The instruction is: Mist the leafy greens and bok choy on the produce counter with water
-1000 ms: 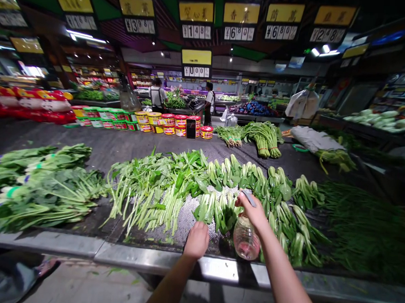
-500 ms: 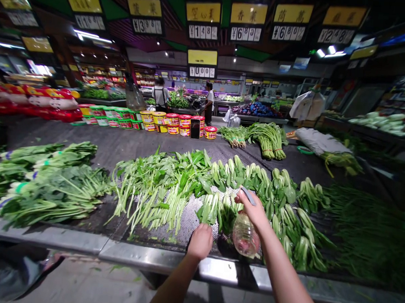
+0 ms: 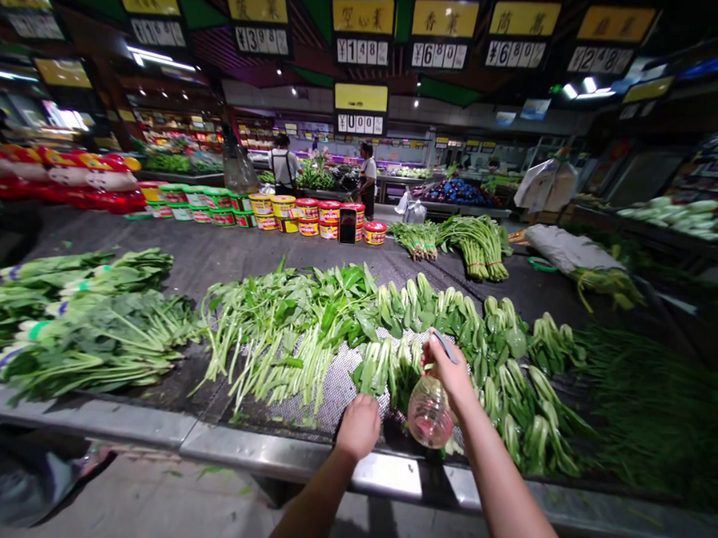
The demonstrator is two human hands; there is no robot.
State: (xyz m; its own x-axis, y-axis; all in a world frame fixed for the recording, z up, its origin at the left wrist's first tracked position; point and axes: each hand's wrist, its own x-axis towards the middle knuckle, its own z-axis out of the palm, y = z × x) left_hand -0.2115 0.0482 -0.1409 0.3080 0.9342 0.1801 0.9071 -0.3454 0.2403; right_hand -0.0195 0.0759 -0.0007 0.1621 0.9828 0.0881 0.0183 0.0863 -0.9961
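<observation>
My right hand (image 3: pixel 448 365) is closed round the top of a clear spray bottle (image 3: pixel 430 416) with a grey trigger head. The bottle hangs a little tilted above the front of the display, and pinkish colour shows through its lower part. Behind it lie bunches of bok choy (image 3: pixel 414 304) with pale stems and dark leaves. My left hand (image 3: pixel 360 423), fingers curled under, rests near the front edge beside a small bok choy bunch (image 3: pixel 375 366); whatever its fingers hold, if anything, is hidden. Loose water spinach (image 3: pixel 299 330) spreads over the mesh to its left.
A metal rail (image 3: pixel 253 454) runs along the front of the stand. Tied leafy bundles (image 3: pixel 91 327) lie left. Stacked tubs (image 3: pixel 307 216) and a phone (image 3: pixel 347 226) stand at the back, with bundled stems (image 3: pixel 477 247) to their right. Price signs (image 3: pixel 360 108) hang overhead; two people are beyond.
The spray bottle has swung slightly left and up, tilting a little more, with my right hand still round it. My left hand stays almost in place.
</observation>
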